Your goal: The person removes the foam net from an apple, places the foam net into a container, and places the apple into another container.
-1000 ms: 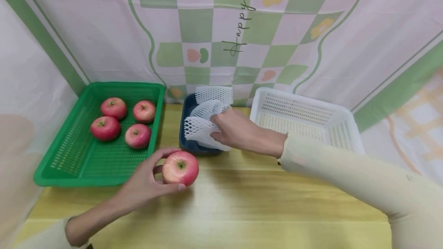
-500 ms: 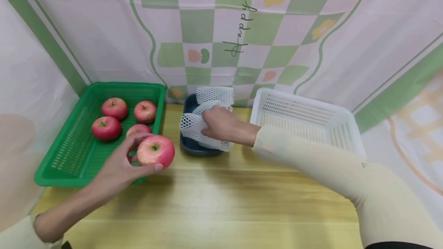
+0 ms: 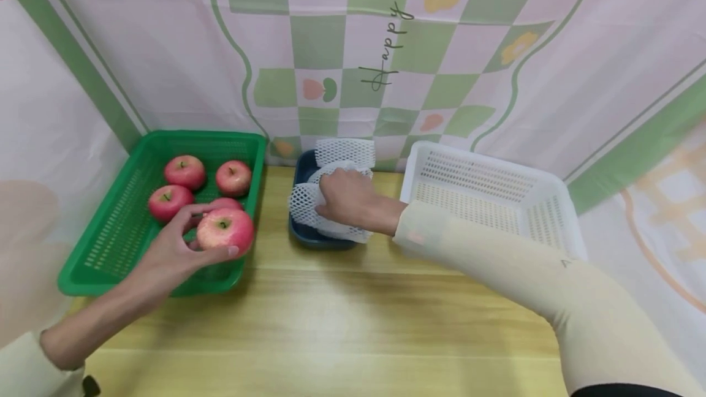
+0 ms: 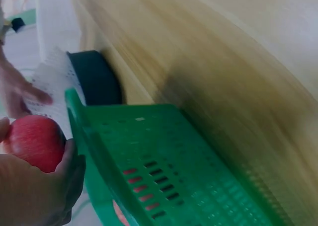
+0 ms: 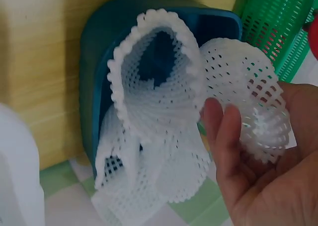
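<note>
My left hand [image 3: 168, 250] grips a red apple [image 3: 225, 230] by its sides, above the front right part of the green basket [image 3: 88, 259]. In the left wrist view the held apple [image 4: 36, 141] shows past the basket's rim. Several more red apples [image 3: 184, 172] sit in the basket, one partly covered by the held apple. My right hand [image 3: 353, 198] reaches over a small dark blue bin [image 3: 314, 239] full of white foam fruit nets [image 3: 344, 152]. Its fingers curl at one foam net [image 5: 248, 82] in the right wrist view, while another net [image 5: 159, 107] stands with its mouth open beside them.
To the right stands a white perforated basket [image 3: 491, 189], partly behind the right sleeve [image 3: 469, 241]. All containers stand on a light wooden table [image 3: 331, 317]. A patterned cloth [image 3: 375, 48] hangs close behind them.
The left hand has carried the apple leftward from in front of the blue bin to over the green basket. My right hand has shifted slightly left and up among the foam nets.
</note>
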`<state>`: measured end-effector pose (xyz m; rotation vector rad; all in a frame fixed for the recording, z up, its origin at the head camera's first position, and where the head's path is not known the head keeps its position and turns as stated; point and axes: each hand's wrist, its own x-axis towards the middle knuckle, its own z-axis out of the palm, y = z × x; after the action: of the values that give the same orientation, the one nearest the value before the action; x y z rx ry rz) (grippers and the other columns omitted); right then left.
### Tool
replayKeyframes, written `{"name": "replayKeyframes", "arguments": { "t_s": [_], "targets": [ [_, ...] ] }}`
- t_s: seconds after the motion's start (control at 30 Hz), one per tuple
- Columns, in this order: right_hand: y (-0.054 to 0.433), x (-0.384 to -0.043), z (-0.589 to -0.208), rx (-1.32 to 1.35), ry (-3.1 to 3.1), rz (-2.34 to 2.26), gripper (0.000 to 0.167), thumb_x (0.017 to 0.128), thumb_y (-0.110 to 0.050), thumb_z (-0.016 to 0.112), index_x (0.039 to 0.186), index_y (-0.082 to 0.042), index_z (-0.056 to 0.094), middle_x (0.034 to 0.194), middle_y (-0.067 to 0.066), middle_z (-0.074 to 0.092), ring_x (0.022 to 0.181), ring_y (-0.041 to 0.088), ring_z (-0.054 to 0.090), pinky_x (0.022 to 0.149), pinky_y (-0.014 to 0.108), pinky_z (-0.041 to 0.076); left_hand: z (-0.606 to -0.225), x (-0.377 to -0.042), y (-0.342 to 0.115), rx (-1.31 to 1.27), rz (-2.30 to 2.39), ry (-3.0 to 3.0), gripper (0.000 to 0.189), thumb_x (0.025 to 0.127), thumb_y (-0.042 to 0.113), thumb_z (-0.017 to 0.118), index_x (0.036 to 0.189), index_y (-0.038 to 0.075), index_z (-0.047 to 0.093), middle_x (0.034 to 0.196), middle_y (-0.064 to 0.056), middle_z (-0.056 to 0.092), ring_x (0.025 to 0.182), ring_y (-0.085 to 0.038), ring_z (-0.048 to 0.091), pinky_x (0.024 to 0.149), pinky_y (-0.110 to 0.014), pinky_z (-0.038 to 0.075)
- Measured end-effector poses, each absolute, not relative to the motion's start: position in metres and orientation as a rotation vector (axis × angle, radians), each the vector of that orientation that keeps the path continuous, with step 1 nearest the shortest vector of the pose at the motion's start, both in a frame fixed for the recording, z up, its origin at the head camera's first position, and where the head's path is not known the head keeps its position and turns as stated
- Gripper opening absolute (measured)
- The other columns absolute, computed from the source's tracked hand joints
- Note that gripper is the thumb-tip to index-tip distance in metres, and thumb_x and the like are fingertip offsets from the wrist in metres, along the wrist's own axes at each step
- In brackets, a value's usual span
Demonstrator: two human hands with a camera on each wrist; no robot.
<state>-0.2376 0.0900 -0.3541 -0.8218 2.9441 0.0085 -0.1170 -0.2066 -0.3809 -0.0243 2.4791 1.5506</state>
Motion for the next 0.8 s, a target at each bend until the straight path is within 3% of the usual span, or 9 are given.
{"name": "replayKeyframes", "arguments": {
  "t_s": [0.27,0.5,0.8],
  "targets": [
    [0.098,-0.235,-0.338,-0.773,3.091,0.213,0.056,0.095,-0.068,0.066,0.079,-0.016,0.056,0.061,-0.002,0.049,0.053,0.017,0.05,0.041,0.035,0.042,-0.392,-0.126,-0.224,-0.055,1.406,2.59,0.094,0.091,0.047,0.083,0.159,0.007,0.032,0.152,-0.019,0.046,0.111,-0.03,0.055,0.077,-0.023,0.053],
    [0.119,-0.233,-0.324,-0.832,3.16,0.113,0.055,0.098,-0.066,0.063,0.08,-0.015,0.055,0.062,-0.002,0.048,0.051,0.016,0.046,0.039,0.033,0.034,-0.398,-0.13,-0.236,-0.049,1.341,2.631,0.095,0.092,0.048,0.083,0.158,0.003,0.033,0.151,-0.021,0.048,0.118,-0.034,0.055,0.079,-0.018,0.051],
    [0.152,-0.226,-0.313,-0.812,3.189,0.116,0.05,0.097,-0.061,0.067,0.088,-0.012,0.062,0.069,0.001,0.056,0.058,0.023,0.056,0.044,0.04,0.044,-0.407,-0.135,-0.243,0.002,1.164,2.705,0.093,0.091,0.051,0.082,0.155,0.001,0.039,0.141,-0.022,0.056,0.115,-0.034,0.056,0.083,-0.026,0.049]
  ]
}}
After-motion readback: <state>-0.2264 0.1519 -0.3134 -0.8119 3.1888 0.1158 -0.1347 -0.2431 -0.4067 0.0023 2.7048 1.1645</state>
